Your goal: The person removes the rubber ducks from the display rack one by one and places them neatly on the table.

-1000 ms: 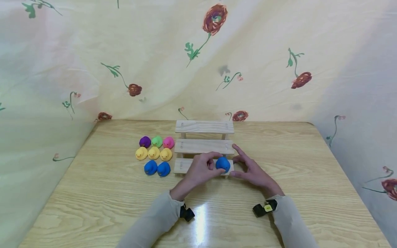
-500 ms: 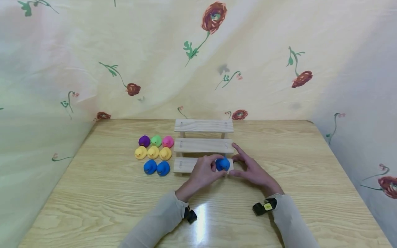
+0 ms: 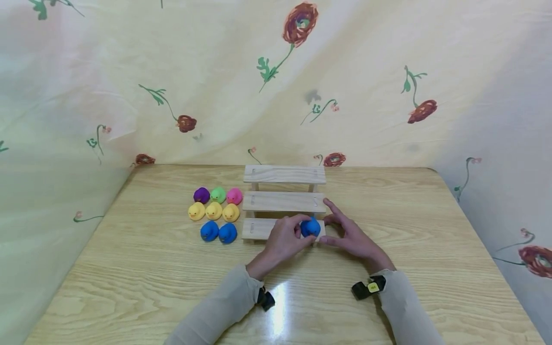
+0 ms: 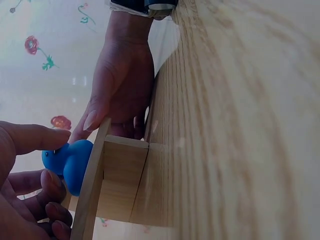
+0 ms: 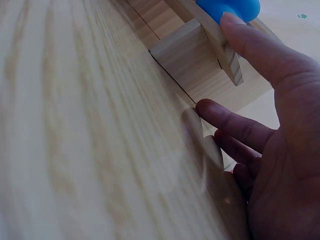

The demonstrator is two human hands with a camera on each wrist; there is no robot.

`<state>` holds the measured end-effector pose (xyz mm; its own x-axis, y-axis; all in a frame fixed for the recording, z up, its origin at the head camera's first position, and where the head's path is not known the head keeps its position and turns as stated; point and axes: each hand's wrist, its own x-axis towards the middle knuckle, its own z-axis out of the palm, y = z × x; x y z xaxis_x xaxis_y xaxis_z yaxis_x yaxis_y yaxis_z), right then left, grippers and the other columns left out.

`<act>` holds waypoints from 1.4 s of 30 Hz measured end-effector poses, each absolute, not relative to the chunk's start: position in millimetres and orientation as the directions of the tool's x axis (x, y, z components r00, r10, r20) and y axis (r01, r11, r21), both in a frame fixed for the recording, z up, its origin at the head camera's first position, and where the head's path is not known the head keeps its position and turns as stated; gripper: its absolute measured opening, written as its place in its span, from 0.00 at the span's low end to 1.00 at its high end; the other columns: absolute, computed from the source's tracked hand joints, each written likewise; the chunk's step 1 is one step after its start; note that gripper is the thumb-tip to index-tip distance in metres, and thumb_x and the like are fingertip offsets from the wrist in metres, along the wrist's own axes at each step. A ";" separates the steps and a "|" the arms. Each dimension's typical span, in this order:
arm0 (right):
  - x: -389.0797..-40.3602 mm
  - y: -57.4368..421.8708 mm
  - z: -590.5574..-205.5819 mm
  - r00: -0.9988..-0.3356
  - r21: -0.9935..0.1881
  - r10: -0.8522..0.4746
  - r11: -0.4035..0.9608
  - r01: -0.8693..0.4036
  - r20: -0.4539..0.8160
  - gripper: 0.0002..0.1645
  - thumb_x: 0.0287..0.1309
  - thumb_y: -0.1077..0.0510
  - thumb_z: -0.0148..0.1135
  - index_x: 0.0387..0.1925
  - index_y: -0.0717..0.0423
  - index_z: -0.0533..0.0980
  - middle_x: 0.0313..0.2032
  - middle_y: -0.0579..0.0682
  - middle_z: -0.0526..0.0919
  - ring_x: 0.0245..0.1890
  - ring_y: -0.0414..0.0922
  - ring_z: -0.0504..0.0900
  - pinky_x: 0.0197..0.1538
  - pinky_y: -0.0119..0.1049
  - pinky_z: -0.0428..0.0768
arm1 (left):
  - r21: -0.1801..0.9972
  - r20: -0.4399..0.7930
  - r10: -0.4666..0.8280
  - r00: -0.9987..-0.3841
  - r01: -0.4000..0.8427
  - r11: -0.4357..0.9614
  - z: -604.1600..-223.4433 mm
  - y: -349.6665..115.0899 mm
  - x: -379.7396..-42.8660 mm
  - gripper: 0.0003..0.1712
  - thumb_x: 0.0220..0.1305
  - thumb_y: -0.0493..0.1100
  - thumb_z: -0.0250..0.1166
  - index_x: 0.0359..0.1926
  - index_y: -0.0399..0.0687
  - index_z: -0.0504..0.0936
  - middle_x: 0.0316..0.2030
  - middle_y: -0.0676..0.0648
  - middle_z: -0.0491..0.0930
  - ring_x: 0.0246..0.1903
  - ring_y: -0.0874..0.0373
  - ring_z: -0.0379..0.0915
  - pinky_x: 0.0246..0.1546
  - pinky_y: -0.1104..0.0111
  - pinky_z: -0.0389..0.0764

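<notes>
A blue toy duck (image 3: 310, 227) sits upright at the right end of the lowest step (image 3: 258, 229) of a three-step wooden rack. My left hand (image 3: 284, 237) pinches it between thumb and fingers; in the left wrist view the duck (image 4: 75, 165) has its base against the board. My right hand (image 3: 351, 237) is around the rack's right end with fingers extended. In the right wrist view, the thumb of that hand (image 5: 295, 125) lies at the board's edge close to the duck, and its other fingertips reach down by the rack's side support (image 5: 185, 55).
Left of the rack stand two blue ducks (image 3: 218, 232), a row of yellow ducks (image 3: 213, 211), and a purple (image 3: 201, 195), a green (image 3: 218, 195) and a pink duck (image 3: 234, 196). The middle step (image 3: 284, 201) and top step (image 3: 284, 174) rise behind. Flowered cloth hangs around the table.
The left hand has shifted slightly right and set the blue duck lower onto the step, its head now turned differently. The right hand has stayed in place.
</notes>
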<state>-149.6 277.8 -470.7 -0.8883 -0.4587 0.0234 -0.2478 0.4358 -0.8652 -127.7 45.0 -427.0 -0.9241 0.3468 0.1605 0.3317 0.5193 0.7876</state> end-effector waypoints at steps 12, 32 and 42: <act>-149.1 277.0 -469.9 -0.890 -0.860 -0.455 0.448 -0.244 0.016 0.57 0.63 0.54 0.68 0.79 0.27 0.42 0.59 0.61 0.78 0.64 0.60 0.73 0.70 0.68 0.58 | 0.790 0.139 0.345 -0.928 0.315 0.527 -426.5 44.7 -128.0 0.23 0.57 0.42 0.75 0.54 0.40 0.84 0.20 0.51 0.73 0.23 0.66 0.62 0.29 0.78 0.62; -148.8 276.9 -466.2 -0.892 -0.864 -0.452 0.453 -0.219 -0.011 0.57 0.63 0.53 0.67 0.79 0.26 0.41 0.61 0.61 0.77 0.65 0.61 0.71 0.70 0.69 0.57 | 0.810 0.133 0.352 -0.927 0.306 0.500 -416.9 40.2 -128.0 0.22 0.57 0.42 0.75 0.53 0.42 0.84 0.21 0.47 0.74 0.23 0.64 0.63 0.29 0.77 0.62; -149.2 278.2 -465.7 -0.887 -0.861 -0.461 0.454 -0.231 -0.005 0.57 0.63 0.54 0.67 0.79 0.27 0.41 0.60 0.60 0.77 0.64 0.60 0.72 0.69 0.69 0.58 | 0.811 0.188 0.369 -0.910 0.356 0.465 -405.9 27.0 -125.4 0.22 0.56 0.40 0.76 0.52 0.40 0.85 0.20 0.49 0.72 0.22 0.66 0.62 0.26 0.78 0.63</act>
